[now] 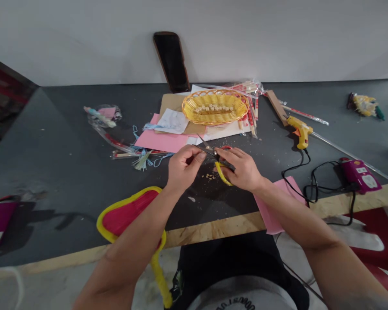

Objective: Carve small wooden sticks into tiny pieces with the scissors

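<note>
My right hand (242,168) grips scissors (225,173) with yellow and red handles, above the dark tabletop. Their blades stand apart and point left, towards my left hand (185,167). The thumb and index finger of that hand are pinched together right beside the blades; what lies between them is too small to make out. Below the scissors, several tiny pale bits (208,176) are scattered on the table. Behind my hands, a yellow woven basket (187,110) holds a row of small pale pieces (214,108).
Pink paper (161,141), cardboard (171,103) and blue tassels (144,160) lie behind and left. A yellow glue gun (300,131) and purple power strip (362,175) with cables are right. A red-and-yellow fan-shaped object (129,211) lies under my left forearm. A phone (172,60) leans on the wall.
</note>
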Demonstrator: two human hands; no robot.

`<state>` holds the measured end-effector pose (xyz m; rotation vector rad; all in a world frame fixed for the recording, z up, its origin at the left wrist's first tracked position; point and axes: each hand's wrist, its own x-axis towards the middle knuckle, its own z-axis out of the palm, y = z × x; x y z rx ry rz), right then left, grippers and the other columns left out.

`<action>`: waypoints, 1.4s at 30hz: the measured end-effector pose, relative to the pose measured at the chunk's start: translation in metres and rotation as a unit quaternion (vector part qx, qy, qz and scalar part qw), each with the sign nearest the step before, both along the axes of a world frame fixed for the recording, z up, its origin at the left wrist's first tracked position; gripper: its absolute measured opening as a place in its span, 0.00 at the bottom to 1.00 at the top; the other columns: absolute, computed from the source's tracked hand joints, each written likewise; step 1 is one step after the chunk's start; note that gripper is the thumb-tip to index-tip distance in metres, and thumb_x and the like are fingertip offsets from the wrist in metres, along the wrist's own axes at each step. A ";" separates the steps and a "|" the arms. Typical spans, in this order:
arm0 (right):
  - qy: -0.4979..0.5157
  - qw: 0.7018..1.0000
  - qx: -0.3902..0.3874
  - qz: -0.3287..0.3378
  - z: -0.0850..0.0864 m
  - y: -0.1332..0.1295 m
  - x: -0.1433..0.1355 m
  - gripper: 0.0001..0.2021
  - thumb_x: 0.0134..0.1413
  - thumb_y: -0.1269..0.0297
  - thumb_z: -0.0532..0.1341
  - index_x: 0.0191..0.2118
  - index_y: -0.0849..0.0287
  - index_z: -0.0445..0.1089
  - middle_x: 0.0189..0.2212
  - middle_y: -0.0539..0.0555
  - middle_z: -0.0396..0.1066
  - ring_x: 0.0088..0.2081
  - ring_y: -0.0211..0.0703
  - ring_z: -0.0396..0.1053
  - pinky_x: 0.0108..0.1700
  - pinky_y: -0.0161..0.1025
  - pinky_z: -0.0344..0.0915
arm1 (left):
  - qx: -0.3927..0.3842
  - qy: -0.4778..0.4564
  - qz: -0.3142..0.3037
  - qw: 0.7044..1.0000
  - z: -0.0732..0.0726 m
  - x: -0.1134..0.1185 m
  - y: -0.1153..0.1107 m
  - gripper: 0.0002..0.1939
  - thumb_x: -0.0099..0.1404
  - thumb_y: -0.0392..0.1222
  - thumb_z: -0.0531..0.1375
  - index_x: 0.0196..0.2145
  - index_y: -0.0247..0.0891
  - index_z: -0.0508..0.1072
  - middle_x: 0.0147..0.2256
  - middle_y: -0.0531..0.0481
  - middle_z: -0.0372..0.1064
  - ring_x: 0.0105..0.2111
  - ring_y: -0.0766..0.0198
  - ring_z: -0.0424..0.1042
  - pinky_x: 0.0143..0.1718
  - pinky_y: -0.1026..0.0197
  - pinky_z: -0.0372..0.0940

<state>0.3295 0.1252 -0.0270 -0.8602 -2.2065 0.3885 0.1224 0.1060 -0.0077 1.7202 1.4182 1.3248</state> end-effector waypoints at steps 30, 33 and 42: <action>0.043 0.999 -0.021 0.018 0.001 0.001 0.002 0.20 0.64 0.58 0.59 0.59 0.58 0.65 0.46 0.62 0.75 0.51 0.52 0.72 0.52 0.51 0.72 | -0.076 -0.140 -0.009 0.987 -0.003 0.002 0.001 0.10 0.62 0.46 0.66 0.32 0.36 0.77 0.27 0.53 0.72 0.16 0.75 0.62 0.17 0.69 0.58; 0.037 0.999 -0.017 0.020 0.001 0.000 0.001 0.20 0.64 0.58 0.59 0.59 0.58 0.65 0.47 0.62 0.75 0.50 0.52 0.72 0.52 0.51 0.71 | -0.078 -0.138 -0.012 0.987 -0.002 0.002 0.001 0.10 0.63 0.47 0.66 0.31 0.37 0.76 0.29 0.52 0.73 0.16 0.75 0.63 0.17 0.69 0.58; 0.032 0.999 -0.008 0.019 -0.001 0.001 0.001 0.19 0.64 0.60 0.59 0.58 0.58 0.65 0.47 0.62 0.76 0.50 0.52 0.72 0.53 0.52 0.71 | -0.076 -0.116 -0.015 0.990 -0.002 0.001 0.001 0.09 0.64 0.45 0.64 0.32 0.36 0.76 0.26 0.53 0.72 0.15 0.74 0.63 0.17 0.69 0.57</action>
